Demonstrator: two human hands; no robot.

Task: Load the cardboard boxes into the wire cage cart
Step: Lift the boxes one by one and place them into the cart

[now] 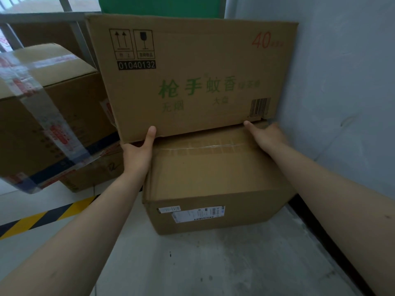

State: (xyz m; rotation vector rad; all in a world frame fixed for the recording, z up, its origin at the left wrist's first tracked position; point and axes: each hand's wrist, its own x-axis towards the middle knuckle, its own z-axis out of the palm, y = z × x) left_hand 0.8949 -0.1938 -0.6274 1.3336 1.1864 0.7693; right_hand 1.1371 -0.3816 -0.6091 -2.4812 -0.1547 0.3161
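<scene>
A large cardboard box with green printed characters stands on top of a plain brown box on the floor, against the wall. My left hand grips the upper box at its lower left corner, thumb pressed on the front face and fingers hidden underneath. My right hand holds its lower right corner, thumb along the bottom edge, fingers hidden behind the corner. The wire cage cart is out of view.
Taped cardboard boxes are stacked at the left, beside a grey metal frame. A pale wall closes the right side. Yellow-black hazard tape crosses the grey floor at lower left.
</scene>
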